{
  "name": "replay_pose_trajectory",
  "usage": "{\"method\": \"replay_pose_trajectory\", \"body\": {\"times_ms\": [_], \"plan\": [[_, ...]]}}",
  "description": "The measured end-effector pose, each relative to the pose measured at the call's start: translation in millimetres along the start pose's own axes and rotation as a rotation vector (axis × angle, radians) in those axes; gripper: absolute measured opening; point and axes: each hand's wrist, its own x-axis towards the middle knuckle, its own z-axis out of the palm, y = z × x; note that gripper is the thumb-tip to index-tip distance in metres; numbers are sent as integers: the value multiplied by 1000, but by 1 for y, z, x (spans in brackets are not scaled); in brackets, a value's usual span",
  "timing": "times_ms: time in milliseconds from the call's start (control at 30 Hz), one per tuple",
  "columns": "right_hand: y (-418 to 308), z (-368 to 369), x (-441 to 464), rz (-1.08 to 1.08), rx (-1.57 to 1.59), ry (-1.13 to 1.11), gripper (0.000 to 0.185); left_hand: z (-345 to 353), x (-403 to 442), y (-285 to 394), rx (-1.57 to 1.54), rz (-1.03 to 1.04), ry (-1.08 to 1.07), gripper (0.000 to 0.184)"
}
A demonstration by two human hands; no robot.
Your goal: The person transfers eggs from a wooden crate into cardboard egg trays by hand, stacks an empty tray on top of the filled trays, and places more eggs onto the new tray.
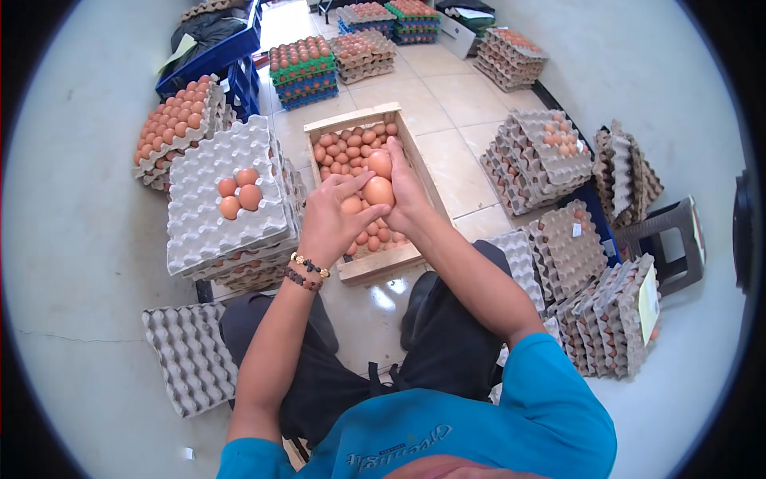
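Above a wooden crate (369, 275) full of loose brown eggs (343, 152), my two hands are close together. My right hand (409, 190) is closed around a brown egg (380, 164) near its fingers and a second egg (378, 191) against its palm. With thumb and index finger, my left hand (339, 214) pinches that second egg from the left side. Another egg (351, 205) shows in the gap between the left thumb and index finger; whether it is held or lies in the crate I cannot tell. Beaded bracelets circle my left wrist.
At left, a stack of grey egg trays (199, 184) carries several eggs on top. An upturned tray (191, 355) lies beside my left leg. More tray stacks (531, 164) stand at right, near a grey plastic stool (670, 239). Green and blue trays (303, 72) of eggs sit ahead.
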Motion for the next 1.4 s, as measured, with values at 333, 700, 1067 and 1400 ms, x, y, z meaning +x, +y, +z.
{"method": "replay_pose_trajectory", "body": {"times_ms": [333, 700, 1067, 1400], "plan": [[-7, 26, -3, -131, 95, -65, 37, -9, -4, 0, -347, 1, 148, 50], [23, 50, 27, -317, -262, -12, 46, -121, -27, -14, -114, 38, 455, 48], [104, 111, 42, -633, -1005, -404, 42, -158, -84, -62, 348, 72, 398, 45], [124, 123, 35, -893, -1432, -584, 25, -161, -102, -79, 399, 18, 520, 52]]}}
